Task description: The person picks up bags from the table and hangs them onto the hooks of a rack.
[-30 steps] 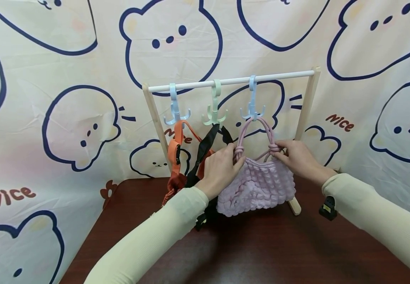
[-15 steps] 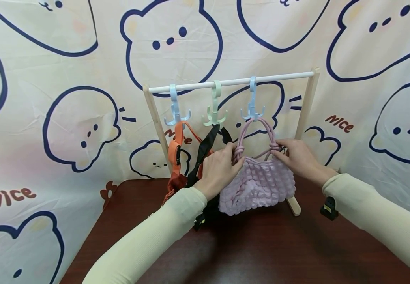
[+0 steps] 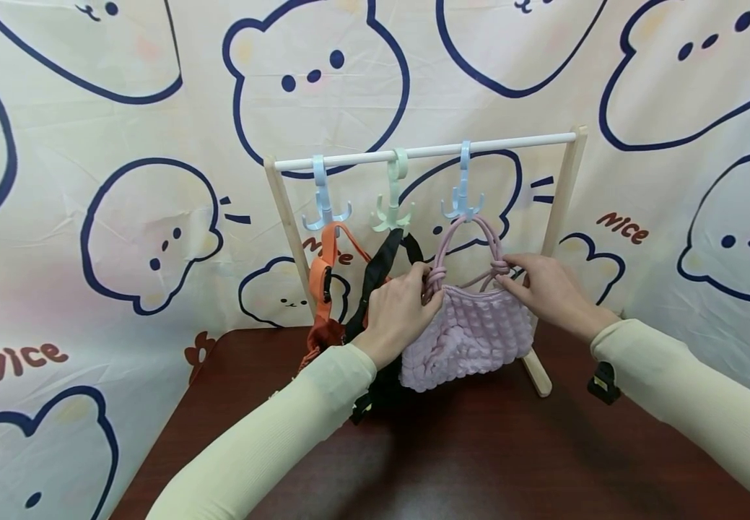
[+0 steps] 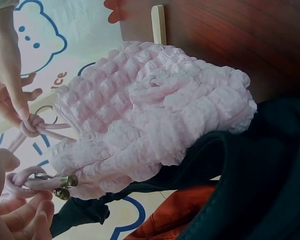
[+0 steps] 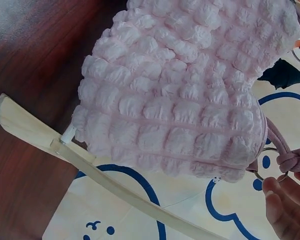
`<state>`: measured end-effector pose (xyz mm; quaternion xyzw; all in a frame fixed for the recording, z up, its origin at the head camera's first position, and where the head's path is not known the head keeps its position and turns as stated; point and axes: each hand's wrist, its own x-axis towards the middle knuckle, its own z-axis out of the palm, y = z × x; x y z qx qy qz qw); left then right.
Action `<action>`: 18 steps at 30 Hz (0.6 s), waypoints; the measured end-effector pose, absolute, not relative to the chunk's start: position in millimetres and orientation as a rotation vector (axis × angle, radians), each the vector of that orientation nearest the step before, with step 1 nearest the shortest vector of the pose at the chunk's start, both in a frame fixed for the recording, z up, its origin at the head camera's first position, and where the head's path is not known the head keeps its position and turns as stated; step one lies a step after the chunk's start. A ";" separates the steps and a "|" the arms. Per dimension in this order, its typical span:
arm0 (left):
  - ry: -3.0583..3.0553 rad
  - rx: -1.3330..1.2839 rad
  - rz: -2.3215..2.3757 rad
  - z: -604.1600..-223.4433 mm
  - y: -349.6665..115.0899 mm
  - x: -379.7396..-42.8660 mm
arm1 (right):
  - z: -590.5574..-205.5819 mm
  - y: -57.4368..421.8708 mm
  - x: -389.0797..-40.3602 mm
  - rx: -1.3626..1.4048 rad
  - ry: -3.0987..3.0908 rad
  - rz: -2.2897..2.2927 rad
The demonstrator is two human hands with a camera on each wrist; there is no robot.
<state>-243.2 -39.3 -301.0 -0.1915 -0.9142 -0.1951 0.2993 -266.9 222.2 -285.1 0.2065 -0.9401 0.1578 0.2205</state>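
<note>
A pink puffy handbag [image 3: 472, 336] hangs by its cord handles [image 3: 494, 238] from the right-hand blue hook [image 3: 463, 191]. At the left handle knot, my left hand [image 3: 395, 310] grips the cord; the left wrist view shows that knot [image 4: 22, 182] with metal cord ends beside it. My right hand [image 3: 546, 289] pinches the other knot [image 3: 499, 268] between thumb and fingers. A metal ring [image 5: 270, 175] shows near this knot in the right wrist view. Behind my left hand, a black bag [image 4: 260, 165] hangs by its strap [image 3: 381, 263], partly hidden.
The wooden rack [image 3: 569, 180] with a white rail [image 3: 517, 141] stands on a dark red-brown table [image 3: 478, 455]. An orange strap [image 3: 320, 282] hangs from the left blue hook [image 3: 323, 198]. A green hook [image 3: 393, 198] holds the black strap. Cartoon-printed cloth [image 3: 154, 238] covers the wall behind.
The pink handbag's lower right side has swung slightly left and up. Both hands stay at the knots, with the left hand shifted a little left.
</note>
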 end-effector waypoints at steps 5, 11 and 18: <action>-2.416 -0.517 -0.523 -299.8 -40.5 -242.3 | -285.2 222.9 -266.7 0.568 -2.596 0.442; -2.429 -0.507 -0.534 -298.4 -43.4 -242.5 | -285.2 223.2 -265.7 0.558 -2.567 0.414; -2.420 -0.508 -0.518 -297.9 -43.5 -241.1 | -286.0 223.2 -267.0 0.560 -2.543 0.376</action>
